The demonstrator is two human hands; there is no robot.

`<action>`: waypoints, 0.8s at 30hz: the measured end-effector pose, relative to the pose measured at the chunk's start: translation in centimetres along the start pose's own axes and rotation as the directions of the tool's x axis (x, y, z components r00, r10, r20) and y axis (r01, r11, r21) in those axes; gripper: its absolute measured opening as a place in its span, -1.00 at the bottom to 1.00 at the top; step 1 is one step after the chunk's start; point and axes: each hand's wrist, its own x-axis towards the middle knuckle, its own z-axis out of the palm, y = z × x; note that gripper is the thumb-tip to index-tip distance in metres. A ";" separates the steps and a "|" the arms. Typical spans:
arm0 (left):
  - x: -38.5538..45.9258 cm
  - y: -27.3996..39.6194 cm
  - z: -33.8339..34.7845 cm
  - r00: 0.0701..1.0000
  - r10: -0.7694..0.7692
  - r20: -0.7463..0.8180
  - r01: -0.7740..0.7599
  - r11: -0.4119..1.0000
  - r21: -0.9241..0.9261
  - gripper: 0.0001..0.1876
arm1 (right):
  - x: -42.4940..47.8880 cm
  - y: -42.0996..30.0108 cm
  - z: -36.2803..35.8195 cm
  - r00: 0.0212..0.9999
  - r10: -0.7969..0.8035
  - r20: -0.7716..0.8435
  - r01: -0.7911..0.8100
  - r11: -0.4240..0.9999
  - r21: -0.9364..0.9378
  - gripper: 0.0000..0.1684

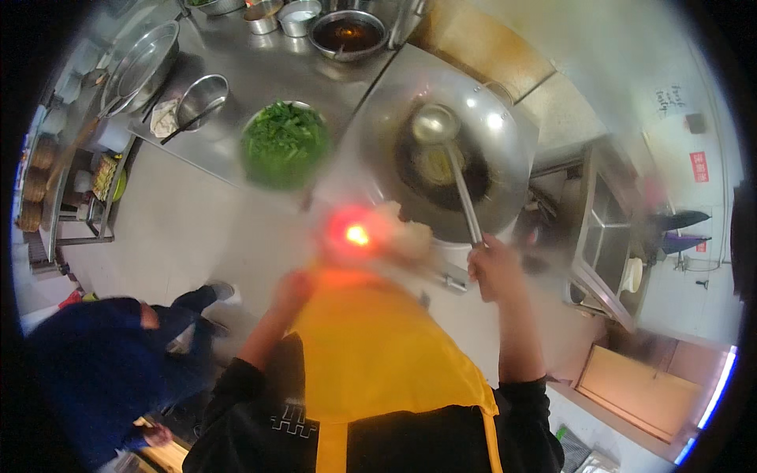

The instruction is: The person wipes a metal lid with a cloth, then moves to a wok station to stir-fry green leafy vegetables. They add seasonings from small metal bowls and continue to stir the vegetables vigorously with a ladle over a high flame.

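Note:
My right hand (492,267) is closed around the handle of a metal ladle (436,124), whose bowl is over the wok (502,154). A brownish liquid lies in the bottom of the wok. My left hand (294,290) is beside the yellow apron (378,349), blurred, so its fingers and anything in them cannot be made out. Near the wok's front edge is a blurred beige cloth-like thing (414,233), with a bright red-orange glow to its left. Chopped green leafy vegetables (285,139) fill a round container on the steel counter to the left of the wok.
The steel counter (236,53) also bears a bowl of dark liquid (348,35), small metal pots and an empty metal bowl (203,103) with a dark-handled utensil. Another person (112,360) in dark blue is at the lower left. A steel sink (612,224) is at the right.

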 end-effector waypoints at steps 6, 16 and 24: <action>4.8 -4.8 -1.7 0.991 -0.046 -0.124 0.023 0.983 -0.183 -0.74 | -5.3 0.1 1.3 0.986 0.050 -0.161 -0.101 0.940 -0.327 -0.50; 7.2 -0.5 -7.1 0.957 0.122 0.265 -0.152 0.984 0.097 -0.64 | -1.7 -0.2 5.1 0.929 0.001 -0.370 -0.126 0.940 -0.315 -0.37; 6.4 -5.0 -6.5 0.960 0.194 0.202 -0.207 0.977 0.044 -0.83 | -7.0 0.3 6.2 0.846 -0.309 -0.434 -0.081 0.731 -0.678 -0.27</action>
